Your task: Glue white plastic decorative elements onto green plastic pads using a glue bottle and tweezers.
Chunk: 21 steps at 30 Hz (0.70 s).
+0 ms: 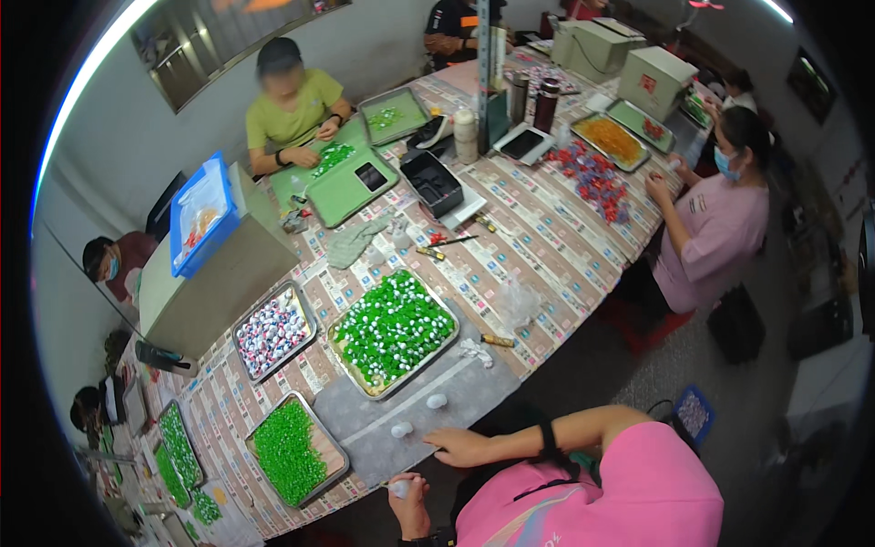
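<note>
My left hand [412,507], low at the table's near edge, has its fingers closed round a small white rounded piece [399,490]. My right hand [460,447] rests at the edge of a grey mat [365,436], fingers reaching left and apart, with nothing visible in them. Two white rounded pieces stand on the mat: one piece [401,428] just left of my right fingertips, another piece [437,400] a little beyond. Past them lies a metal tray [375,394] heaped with green pieces and white balls. A second tray [337,448], left of my hands, holds small green pieces.
A tray [308,319] of white, pink and blue balls sits farther left, beside a beige box [219,292] with a blue bin [223,178] on top. Crumpled tissue [476,352] and a yellow marker [498,340] lie right of the green heap. Several people work around the table.
</note>
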### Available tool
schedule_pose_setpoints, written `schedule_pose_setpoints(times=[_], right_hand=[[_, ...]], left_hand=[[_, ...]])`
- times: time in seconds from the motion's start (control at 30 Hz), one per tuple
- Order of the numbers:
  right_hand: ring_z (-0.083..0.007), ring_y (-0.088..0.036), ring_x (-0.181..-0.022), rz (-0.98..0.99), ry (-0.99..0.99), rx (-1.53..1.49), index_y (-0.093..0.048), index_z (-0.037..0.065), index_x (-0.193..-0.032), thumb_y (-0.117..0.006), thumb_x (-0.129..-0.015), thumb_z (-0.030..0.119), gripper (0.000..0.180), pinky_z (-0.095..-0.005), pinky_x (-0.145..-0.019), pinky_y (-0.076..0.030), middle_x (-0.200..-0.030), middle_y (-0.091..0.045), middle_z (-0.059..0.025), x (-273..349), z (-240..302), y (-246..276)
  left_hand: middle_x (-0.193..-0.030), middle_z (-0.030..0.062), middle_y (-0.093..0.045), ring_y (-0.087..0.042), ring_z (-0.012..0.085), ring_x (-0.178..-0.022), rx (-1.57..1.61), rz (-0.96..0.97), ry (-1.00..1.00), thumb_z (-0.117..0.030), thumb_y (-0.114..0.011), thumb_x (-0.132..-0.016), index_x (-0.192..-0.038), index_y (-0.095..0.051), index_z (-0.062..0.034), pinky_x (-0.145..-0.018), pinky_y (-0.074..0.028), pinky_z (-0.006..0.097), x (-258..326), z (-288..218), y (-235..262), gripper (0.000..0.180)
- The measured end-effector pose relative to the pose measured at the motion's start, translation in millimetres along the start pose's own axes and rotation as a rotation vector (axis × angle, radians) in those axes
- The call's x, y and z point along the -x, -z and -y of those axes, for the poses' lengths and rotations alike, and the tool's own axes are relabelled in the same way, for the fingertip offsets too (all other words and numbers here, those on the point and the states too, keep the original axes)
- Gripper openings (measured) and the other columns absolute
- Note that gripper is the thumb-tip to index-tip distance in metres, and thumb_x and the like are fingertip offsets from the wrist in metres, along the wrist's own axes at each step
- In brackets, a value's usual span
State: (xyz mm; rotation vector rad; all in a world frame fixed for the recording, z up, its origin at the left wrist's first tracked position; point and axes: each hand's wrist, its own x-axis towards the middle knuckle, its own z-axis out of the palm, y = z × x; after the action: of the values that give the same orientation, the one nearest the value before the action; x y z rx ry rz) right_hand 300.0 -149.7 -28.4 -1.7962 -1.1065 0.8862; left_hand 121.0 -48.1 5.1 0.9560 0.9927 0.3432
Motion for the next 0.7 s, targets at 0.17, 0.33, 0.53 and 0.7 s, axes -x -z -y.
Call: schedule_pose_setpoints(times=[0.17, 0.33, 0.53, 0.7], right_hand=[[-0.0229, -0.065, -0.083, -0.110, 0.078, -0.234, -0.066, 0.004, -0.105, -0.058, -0.088, 0.025, 0.028, -0.0343, -0.078, -0.051, -0.092, -0.068, -0.0139, 46.6, 16.7, 106.0], [-0.0104, -0.063, -0.074, -0.773, -0.277, -0.417, -0.066, 0.001, -0.103, -0.061, -0.087, 0.013, 0.020, -0.0257, -0.064, -0.051, -0.083, -0.069, -0.0049, 36.2, -65.9, 262.0], [-0.0108, -0.063, -0.075, -0.960, -0.328, -0.496, -0.063, 0.003, -0.106, -0.059, -0.087, 0.011, 0.021, -0.0250, -0.056, -0.051, -0.089, -0.068, -0.0049, 1.4, -193.5, 442.8], [-0.0120, -0.064, -0.079, -0.971, -0.452, -0.564, -0.063, 0.004, -0.105, -0.059, -0.086, 0.013, 0.021, -0.0267, -0.057, -0.052, -0.093, -0.066, -0.0042, -36.4, -263.3, 530.6]], left_hand=[[-0.092, 0.0050, -0.063, -0.061, 0.0121, -0.081, -0.176, 0.233, -0.057, 0.000, -0.069, -0.082, -0.096, -0.058, -0.0068, -0.071, -0.052, 0.025, 23.3, -12.7, -4.2, 0.019], [-0.085, -0.0013, -0.062, -0.056, 0.0091, -0.077, -0.411, 0.332, 0.045, 0.000, -0.070, -0.079, -0.092, -0.062, -0.0090, -0.069, -0.047, 0.024, 44.5, -22.5, -40.3, 0.018], [-0.080, 0.0008, -0.062, -0.058, 0.0115, -0.074, -0.421, 0.347, 0.085, 0.000, -0.069, -0.079, -0.092, -0.062, -0.0066, -0.067, -0.049, 0.026, 18.8, -26.1, -148.8, 0.016], [-0.084, 0.0025, -0.063, -0.059, 0.0137, -0.078, -0.385, 0.335, 0.158, -0.004, -0.070, -0.081, -0.093, -0.061, -0.0049, -0.074, -0.048, 0.027, -1.3, -27.8, -266.2, 0.015]])
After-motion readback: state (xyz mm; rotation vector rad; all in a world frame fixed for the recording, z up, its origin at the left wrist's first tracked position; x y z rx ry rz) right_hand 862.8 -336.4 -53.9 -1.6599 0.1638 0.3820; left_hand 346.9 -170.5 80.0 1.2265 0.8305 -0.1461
